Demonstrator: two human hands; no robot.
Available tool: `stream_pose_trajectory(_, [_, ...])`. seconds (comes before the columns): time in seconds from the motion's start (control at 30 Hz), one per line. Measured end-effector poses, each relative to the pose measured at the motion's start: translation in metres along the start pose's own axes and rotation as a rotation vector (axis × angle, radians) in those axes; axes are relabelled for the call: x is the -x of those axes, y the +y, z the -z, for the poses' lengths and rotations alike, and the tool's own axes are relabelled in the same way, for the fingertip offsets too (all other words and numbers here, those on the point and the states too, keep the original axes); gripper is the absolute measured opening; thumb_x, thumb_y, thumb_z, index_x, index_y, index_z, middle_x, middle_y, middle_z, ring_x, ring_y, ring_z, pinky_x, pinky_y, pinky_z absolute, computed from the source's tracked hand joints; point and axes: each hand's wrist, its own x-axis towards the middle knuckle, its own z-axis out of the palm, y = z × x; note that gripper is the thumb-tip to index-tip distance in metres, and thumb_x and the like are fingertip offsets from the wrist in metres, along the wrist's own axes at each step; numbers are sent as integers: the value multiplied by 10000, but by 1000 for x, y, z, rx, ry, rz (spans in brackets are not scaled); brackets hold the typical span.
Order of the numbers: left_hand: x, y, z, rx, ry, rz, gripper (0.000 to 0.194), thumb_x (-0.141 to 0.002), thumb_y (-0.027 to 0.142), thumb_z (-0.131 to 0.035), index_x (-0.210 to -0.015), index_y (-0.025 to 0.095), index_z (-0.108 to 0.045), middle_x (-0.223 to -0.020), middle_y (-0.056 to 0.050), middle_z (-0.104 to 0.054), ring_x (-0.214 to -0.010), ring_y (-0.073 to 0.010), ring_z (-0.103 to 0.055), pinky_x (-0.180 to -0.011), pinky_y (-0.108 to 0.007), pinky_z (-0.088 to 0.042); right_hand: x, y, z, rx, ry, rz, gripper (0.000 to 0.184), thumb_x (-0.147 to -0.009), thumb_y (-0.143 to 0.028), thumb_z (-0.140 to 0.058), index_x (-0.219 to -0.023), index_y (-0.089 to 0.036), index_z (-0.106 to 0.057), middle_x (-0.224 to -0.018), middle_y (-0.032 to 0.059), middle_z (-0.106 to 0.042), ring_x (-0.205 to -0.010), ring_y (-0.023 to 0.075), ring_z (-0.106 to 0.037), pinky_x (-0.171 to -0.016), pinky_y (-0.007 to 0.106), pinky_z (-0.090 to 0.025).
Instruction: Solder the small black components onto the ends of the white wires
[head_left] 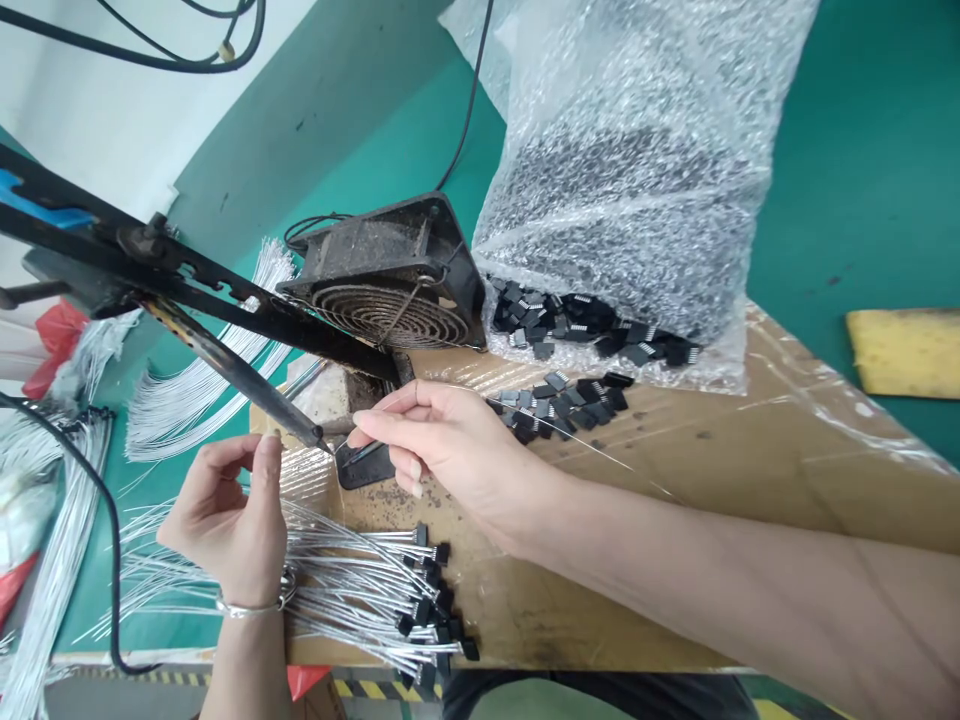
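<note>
The right hand's (461,440) grip pinched a thin wire (600,452) at the iron's tip; whether the left hand's (232,520) held anything was unclear. A fan (394,260) stood behind, beside a bag (630,200) of black connectors (585,320).

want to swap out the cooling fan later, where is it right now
In the head view, the black fan sits upper centre, just left of the clear plastic bag and above the right hand.
</note>
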Motion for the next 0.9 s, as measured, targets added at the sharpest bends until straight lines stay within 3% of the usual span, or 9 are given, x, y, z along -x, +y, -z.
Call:
stream_pose_trajectory(0.1, [0, 2, 0, -11, -11, 5, 160, -820, 273, -862, -811, 171, -739, -690, 19, -634, -541, -105, -496, -549, -280, -396, 2, -4, -4, -49, 39, -98, 333, -784, -118, -868, -687, -183, -556, -534, -74, -656, -367, 25, -409, -409, 202, -342])
stream_pose_trajectory(0.37, [0, 1, 0, -10, -5, -1, 172, -795, 280, -866, -795, 175, -730, -692, 24, -639, -538, -101, -501, -538, -274, -399, 2, -5, -2, -64, 28, -97, 327, -778, -83, -865, -695, -178, -562, -538, -75, -658, -372, 29, -424, -422, 213, -351])
stream_pose_trajectory(0.57, [0, 2, 0, -18, -24, 3, 170, -809, 281, -861, -789, 184, -722, -700, 25, -642, -546, -102, -499, -543, -275, -396, 3, -7, -5, -56, 57, -113, 298, -883, -38, -740, -683, -170, -563, -512, -72, -638, -348, 20, -402, -404, 195, -335])
stream_pose_trajectory(0.9, [-1, 0, 1, -12, -33, 2, 165, -805, 278, -863, -791, 185, -727, -705, 21, -652, -558, -107, -507, -554, -272, -410, 2, -5, -4, -71, 47, -101, 298, -814, -42, -821, -690, -165, -579, -528, -74, -655, -357, 21, -417, -408, 197, -359])
